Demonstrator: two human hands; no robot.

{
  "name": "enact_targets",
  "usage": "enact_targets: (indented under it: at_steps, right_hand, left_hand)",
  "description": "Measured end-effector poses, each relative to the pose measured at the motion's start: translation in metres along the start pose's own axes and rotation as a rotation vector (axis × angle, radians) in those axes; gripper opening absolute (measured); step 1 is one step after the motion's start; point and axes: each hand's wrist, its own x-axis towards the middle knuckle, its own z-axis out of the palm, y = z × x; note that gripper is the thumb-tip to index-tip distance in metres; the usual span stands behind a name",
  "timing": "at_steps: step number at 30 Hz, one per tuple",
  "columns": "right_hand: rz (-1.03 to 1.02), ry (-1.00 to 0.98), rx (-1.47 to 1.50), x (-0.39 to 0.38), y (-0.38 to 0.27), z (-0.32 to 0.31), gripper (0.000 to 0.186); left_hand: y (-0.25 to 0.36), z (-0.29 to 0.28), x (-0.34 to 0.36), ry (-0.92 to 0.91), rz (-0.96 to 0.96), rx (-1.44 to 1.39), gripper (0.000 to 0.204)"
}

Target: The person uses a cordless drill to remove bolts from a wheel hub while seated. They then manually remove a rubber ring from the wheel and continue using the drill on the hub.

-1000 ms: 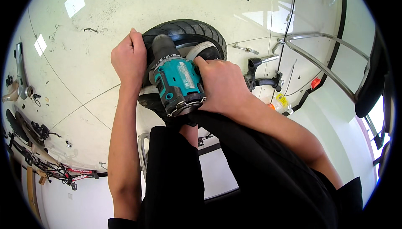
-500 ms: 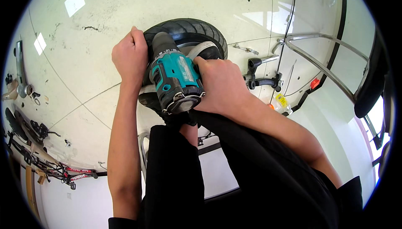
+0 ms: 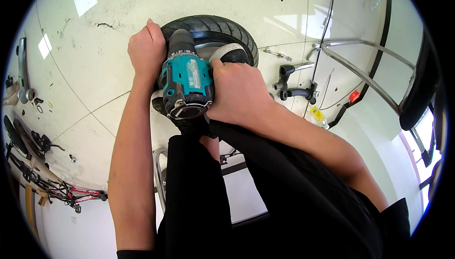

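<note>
My right hand (image 3: 239, 86) is closed on a teal and black cordless drill (image 3: 192, 75), its fingers mostly hidden behind the tool. The drill's dark chuck (image 3: 180, 38) points away from me over the left part of a small wheel; its tip and any bit are out of sight. The wheel has a black grooved tire (image 3: 211, 22) and lies on the floor between my feet. At the tire's left side, my left hand (image 3: 147, 49) is closed against it, thumb uppermost, its fingertips hidden. A white-toed black shoe (image 3: 232, 53) rests on the wheel right of the drill.
To the right lie metal bike parts, including a black and silver stem (image 3: 286, 76), and a bent chrome-tube frame (image 3: 362, 67). A plastic bottle with a yellow label (image 3: 316, 114) is beyond them. At left are a red and black bike frame (image 3: 85, 195) and a grey metal tube (image 3: 22, 69).
The drill and my right hand have shifted left and slightly forward, bringing the drill nearer my left hand. More of the wheel's inside shows. My left hand keeps its place at the tire.
</note>
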Motion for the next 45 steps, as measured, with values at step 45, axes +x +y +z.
enact_targets:
  at_steps: [45]
  right_hand:
    - [-0.068,-0.012,-0.004,-0.006,0.029,0.012,0.056]
  left_hand:
    - [0.038,-0.071,0.021,-0.701,-0.467,-0.537,0.067]
